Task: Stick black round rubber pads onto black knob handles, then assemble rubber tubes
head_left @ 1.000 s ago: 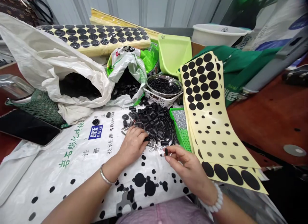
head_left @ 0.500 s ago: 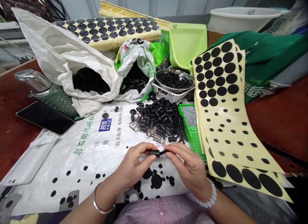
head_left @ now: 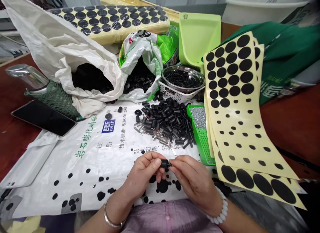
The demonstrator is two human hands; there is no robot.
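Between the thumb and fingers of my left hand (head_left: 147,169) is a short black plastic sleeve (head_left: 164,163), lying about level. My right hand (head_left: 191,176) pinches a thin black stem (head_left: 170,164) at the sleeve's right end; only a short bit of it shows, and the fingertips hide the rest. Just beyond my hands lies a pile of loose parts (head_left: 170,121): black sleeves, thin ribbed black pieces and small flat metal strips.
A green tray (head_left: 206,156) with small silvery bits stands right of the pile, beside sheets of round black stickers (head_left: 232,119). Behind are a steel bowl (head_left: 202,82) of black parts, a white sack (head_left: 62,52) and a green dustpan (head_left: 197,36). A phone (head_left: 45,116) lies at left.
My hands have come closer together, and less of the thin black stem shows outside the sleeve. The left fingers have shifted along the sleeve. The whole view has moved slightly.
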